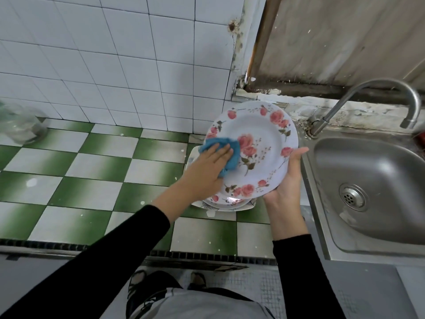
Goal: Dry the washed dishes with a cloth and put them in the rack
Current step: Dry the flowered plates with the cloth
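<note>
The likeliest slip is the floral plate (259,125) sliding out of my right grip (285,180). I have it only at its right-hand rim, palm cupped under the edge and fingers curled round behind, so the plate stands tilted with most of its weight out to the left of that hold. My left grip (207,166) closes on nothing; its fingers lie flat and press the blue cloth (235,157) against the left part of the plate's face. If I push too hard there, I judge the plate could pivot on the rim I hold and twist free, the more so if it is wet. It would then drop onto the stack of plates (230,201) lying right under it on the tiled table (92,171), or knock against the steel sink (379,171) just to its right, and chip. The plate is in the air above that stack, between my two grips. I can see no rack from here.
</note>
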`<state>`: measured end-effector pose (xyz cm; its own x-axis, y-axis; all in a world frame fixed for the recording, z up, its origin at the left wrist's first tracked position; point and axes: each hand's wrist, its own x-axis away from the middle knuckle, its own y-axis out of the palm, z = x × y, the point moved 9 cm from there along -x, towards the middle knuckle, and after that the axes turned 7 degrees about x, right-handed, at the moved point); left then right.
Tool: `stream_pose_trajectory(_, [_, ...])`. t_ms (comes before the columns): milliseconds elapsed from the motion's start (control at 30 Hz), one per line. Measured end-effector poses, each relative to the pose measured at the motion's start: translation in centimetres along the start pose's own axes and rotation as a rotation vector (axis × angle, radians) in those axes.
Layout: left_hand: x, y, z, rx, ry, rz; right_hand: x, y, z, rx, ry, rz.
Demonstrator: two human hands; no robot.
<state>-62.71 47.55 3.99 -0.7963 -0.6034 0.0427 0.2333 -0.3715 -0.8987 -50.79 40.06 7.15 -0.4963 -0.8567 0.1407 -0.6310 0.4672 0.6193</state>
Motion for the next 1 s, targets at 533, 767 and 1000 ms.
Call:
stream_pose_trajectory(533, [-2.7, -4.1, 4.9, 0.675, 0.080, 0.378, 1.1, 3.0, 3.5, 0.035, 0.135, -0.106])
stream_pose_trajectory(767, [-1.6, -2.2, -1.8, 0.038, -0.046, 0.108, 0.4, 0.3, 1.6, 0.039, 0.073, -0.020])
stream_pose_trajectory(1000, [3.0, 3.5, 3.9, 0.640, 0.064, -0.146, -0.3, -1.3, 1.6, 0.087, 0.084, 0.060])
